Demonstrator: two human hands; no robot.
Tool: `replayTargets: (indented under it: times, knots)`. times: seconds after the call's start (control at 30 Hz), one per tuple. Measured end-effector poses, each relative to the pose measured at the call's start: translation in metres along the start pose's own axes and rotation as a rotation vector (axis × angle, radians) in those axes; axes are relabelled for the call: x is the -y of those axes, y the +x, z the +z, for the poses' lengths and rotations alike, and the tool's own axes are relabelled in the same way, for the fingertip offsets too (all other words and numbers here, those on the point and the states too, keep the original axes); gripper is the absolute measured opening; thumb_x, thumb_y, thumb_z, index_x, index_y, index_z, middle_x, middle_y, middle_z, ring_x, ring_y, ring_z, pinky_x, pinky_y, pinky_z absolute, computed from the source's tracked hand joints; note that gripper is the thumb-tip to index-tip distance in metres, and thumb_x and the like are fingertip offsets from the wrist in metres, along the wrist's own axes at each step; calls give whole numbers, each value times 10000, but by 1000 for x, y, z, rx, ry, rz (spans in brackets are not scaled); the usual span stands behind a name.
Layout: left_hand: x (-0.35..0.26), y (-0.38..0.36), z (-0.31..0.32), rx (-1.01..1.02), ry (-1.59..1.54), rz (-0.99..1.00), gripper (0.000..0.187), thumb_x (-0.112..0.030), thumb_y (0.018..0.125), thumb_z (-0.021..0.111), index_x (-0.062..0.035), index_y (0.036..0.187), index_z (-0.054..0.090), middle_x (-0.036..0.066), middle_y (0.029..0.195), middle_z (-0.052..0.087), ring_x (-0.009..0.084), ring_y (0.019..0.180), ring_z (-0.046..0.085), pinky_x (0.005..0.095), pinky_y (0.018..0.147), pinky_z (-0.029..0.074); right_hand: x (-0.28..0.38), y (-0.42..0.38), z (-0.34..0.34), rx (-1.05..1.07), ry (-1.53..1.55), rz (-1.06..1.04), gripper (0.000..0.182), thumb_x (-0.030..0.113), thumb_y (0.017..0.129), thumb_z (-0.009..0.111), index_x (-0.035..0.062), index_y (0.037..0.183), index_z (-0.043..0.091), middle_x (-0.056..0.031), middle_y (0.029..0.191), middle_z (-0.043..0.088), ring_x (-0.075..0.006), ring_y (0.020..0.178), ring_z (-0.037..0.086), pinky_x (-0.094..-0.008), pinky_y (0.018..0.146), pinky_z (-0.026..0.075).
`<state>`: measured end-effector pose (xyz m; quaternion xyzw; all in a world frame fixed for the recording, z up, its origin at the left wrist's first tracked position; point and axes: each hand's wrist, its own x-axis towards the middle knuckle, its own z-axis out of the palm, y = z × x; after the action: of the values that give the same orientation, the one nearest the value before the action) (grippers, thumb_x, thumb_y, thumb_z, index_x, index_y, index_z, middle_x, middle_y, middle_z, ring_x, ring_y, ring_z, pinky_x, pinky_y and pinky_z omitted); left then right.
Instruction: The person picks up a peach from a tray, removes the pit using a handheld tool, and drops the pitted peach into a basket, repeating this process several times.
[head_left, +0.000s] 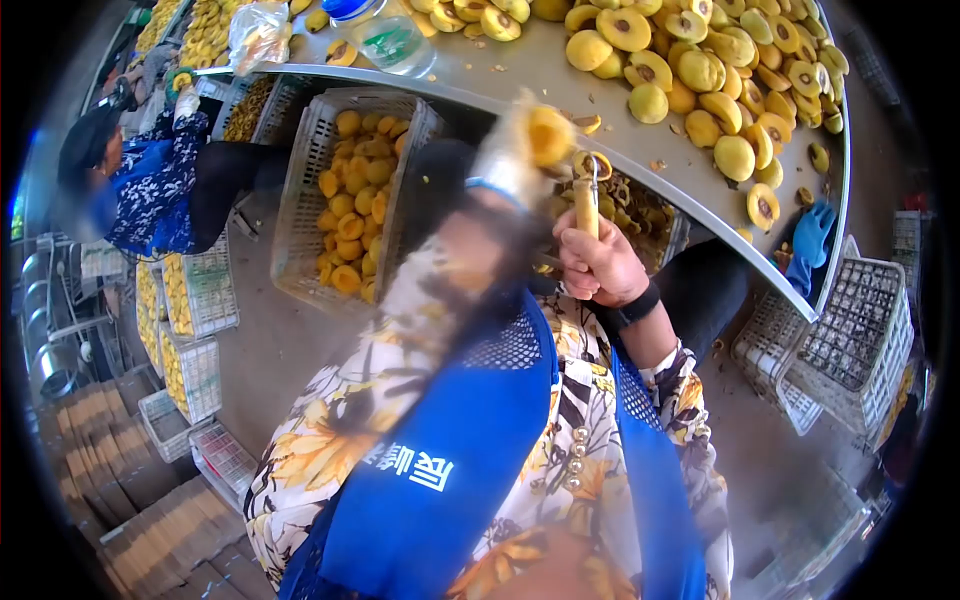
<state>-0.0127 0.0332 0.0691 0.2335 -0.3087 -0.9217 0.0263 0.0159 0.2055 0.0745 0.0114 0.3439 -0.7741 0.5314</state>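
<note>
My left hand (510, 155), in a whitish glove with a blue band at the wrist, is smeared by motion. It holds a yellow peach half (550, 136), cut face up, near the table edge. Bare and wearing a black wristband, my right hand (603, 262) is closed round the pale handle of a pitting tool (586, 205). The tool's curved metal end points upward, by a small piece of peach flesh (597, 168) just right of the gloved hand. Beneath my hands, a crate of brown scraps (640, 215) is partly hidden.
Halved peaches (700, 75) are heaped on the metal table (480, 85). A plastic jar (395, 42) stands at its edge. A crate of peaches (285, 230) sits at left, near a seated co-worker (150, 190). Blue gloves (812, 240) and stacked crates (850, 330) are at right.
</note>
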Motion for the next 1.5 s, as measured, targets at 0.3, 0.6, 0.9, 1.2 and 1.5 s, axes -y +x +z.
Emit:
replayTargets:
  times: [0.3,0.6,0.9,1.2,1.5]
  knots:
    - [-126,-32,-80,-550,2008,563,566,-536,706,585,-85,1046,617,125,1046,608,265,983,565,347,836,433,-29,17,-53,-415,-888,-55,136,141,799,553,25,813,482,-12,504,451,-97,334,408,-240,315,321]
    - [-21,115,73,-125,2007,475,442,-277,771,546,-173,1196,480,189,1178,475,352,1048,504,408,869,428,-26,0,-31,-474,-1052,-127,133,138,811,562,28,749,519,3,532,475,-72,401,433,-223,373,337]
    - [-33,152,46,-122,1659,429,388,-232,709,575,-65,1059,564,190,1025,593,328,978,559,384,825,450,-27,-9,-54,-547,-1249,-285,114,136,814,557,35,795,509,15,553,478,-72,432,458,-220,385,351]
    - [-52,74,49,212,1014,174,401,-207,746,560,-35,1109,551,86,1006,589,172,874,563,278,717,468,11,8,-42,-730,-1507,-648,303,177,787,604,-4,1008,506,-93,716,583,-174,636,589,-287,564,462]
    - [11,-10,33,241,384,239,370,-271,922,454,4,1167,497,69,1080,566,131,975,535,250,852,424,36,40,-27,-752,-1112,-783,419,158,834,593,-30,1163,413,-107,799,606,-189,738,614,-295,650,487]
